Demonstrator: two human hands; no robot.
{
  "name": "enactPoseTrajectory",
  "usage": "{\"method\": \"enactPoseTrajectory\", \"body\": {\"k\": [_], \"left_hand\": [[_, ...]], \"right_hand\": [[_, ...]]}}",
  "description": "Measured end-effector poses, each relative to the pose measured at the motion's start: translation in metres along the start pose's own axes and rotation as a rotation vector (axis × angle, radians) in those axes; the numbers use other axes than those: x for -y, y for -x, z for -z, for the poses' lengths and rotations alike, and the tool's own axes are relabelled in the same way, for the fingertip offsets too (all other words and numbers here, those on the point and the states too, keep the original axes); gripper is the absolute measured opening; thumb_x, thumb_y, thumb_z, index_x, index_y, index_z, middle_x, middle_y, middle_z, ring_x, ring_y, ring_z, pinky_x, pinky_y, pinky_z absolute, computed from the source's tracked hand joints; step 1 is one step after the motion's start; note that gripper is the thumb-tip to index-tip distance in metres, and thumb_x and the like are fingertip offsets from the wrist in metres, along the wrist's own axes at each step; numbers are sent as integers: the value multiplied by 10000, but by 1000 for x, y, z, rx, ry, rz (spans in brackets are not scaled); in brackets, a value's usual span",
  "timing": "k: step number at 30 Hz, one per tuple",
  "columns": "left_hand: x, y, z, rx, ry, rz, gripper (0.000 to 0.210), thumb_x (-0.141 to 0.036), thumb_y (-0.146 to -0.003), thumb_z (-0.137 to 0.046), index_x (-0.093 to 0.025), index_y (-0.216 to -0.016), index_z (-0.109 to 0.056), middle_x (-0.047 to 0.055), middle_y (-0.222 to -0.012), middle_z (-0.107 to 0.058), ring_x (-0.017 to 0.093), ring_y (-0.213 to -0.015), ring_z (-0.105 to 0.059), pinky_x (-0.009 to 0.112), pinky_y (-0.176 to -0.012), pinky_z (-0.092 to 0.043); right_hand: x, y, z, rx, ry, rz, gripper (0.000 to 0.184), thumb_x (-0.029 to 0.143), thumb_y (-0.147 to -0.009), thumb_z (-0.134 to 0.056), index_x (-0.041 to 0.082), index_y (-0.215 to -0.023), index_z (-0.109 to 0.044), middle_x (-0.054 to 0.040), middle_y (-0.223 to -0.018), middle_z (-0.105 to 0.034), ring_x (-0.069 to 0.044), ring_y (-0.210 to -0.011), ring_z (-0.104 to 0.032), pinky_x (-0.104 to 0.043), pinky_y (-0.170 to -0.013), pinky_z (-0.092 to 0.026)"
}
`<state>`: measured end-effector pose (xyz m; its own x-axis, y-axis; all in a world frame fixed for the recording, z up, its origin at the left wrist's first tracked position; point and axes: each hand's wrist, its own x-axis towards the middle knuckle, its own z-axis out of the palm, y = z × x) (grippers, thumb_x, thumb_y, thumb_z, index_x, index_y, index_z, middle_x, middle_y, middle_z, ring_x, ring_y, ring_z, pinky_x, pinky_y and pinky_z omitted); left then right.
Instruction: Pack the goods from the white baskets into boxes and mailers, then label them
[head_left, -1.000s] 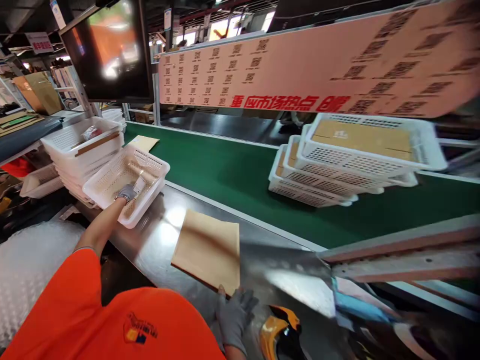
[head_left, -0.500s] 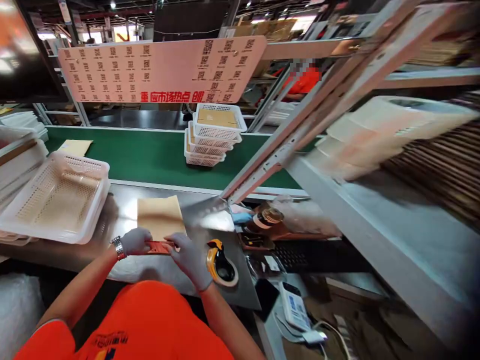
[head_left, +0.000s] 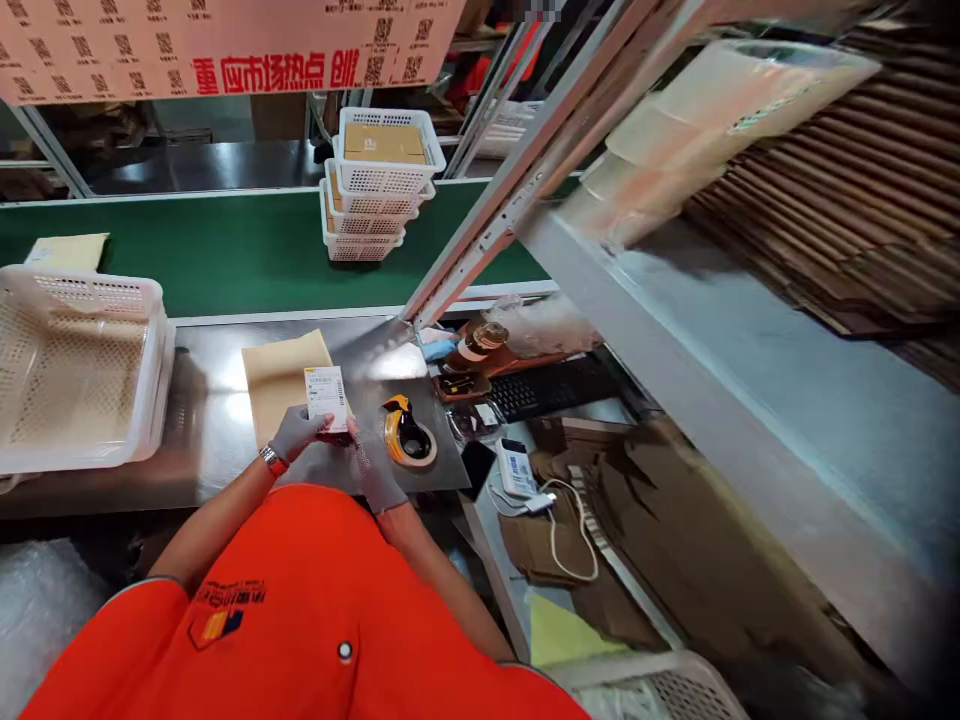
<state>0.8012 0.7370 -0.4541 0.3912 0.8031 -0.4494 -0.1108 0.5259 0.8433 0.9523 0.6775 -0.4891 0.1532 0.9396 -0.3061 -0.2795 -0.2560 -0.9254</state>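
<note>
From where I stand, the person in the orange shirt point(head_left: 300, 600) has both gloved hands together above the steel worktable point(head_left: 214, 440). The left hand point(head_left: 298, 432) grasps a white printed label point(head_left: 324, 390) by its lower part, thumb across the front, its printed face turned up toward the wearer. Something dark red shows just under the label's bottom edge, too little of it to name. The right hand point(head_left: 371, 475) is at the label's lower right corner, fingertips close in — whether they grip anything, I cannot tell.

Behind the label a kraft envelope point(head_left: 274, 380) lies flat on the steel, partly covered by it. Just right of the hands sits a yellow-and-black tape dispenser point(head_left: 409, 435) with its roll. Well to the left, a white perforated basket point(head_left: 139, 445) stands on the table near the green conveyor belt point(head_left: 240, 255). The belt carries another envelope point(head_left: 67, 252) and a stack of white baskets point(head_left: 382, 180) — a cardboard box point(head_left: 382, 143) lies in the top one. Beyond the dispenser there's a black keyboard point(head_left: 547, 385).
</note>
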Motion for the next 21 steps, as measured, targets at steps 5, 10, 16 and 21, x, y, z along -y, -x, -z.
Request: {"method": "enactPoseTrajectory", "body": {"k": [5, 10, 16, 21], "left_hand": [[3, -9, 5, -83, -23, 14, 533, -524, -735, -1007, -135, -1057, -839, 137, -1086, -881, 295, -948, -840, 428, -829, -726], [6, -9, 8, -67, 6, 26, 561, -506, -721, -1016, -117, -1084, -838, 148, -1093, -880, 288, -917, -836, 411, -794, -715], [4, -9, 8, -93, 21, 53, 527, -491, -733, -1021, -115, -1051, -835, 140, -1031, -876, 274, -870, -831, 412, -783, -715], [2, -8, 6, -115, 49, 73, 487, -446, -731, -1024, -115, -1032, -833, 135, -1024, -875, 269, -848, -826, 411, -778, -713]], "right_hand": [[-2, 12, 23, 5, 95, -7, 695, 832, -975, -626, 235, -1282, -804, -195, -1320, -837, -410, -1216, -798, -605, -994, -675], [3, 17, 23, 18, 136, -17, 692, 842, -982, -633, 244, -1284, -803, -181, -1339, -835, -392, -1243, -796, -575, -1009, -677], [5, 14, 20, 15, 97, -49, 698, 852, -905, -728, 241, -1231, -816, -159, -1327, -842, -359, -1196, -806, -524, -1001, -683], [8, 13, 18, -21, 28, -47, 690, 842, -795, -859, 236, -1127, -856, -126, -1139, -876, -357, -1140, -813, -493, -944, -685]]}}
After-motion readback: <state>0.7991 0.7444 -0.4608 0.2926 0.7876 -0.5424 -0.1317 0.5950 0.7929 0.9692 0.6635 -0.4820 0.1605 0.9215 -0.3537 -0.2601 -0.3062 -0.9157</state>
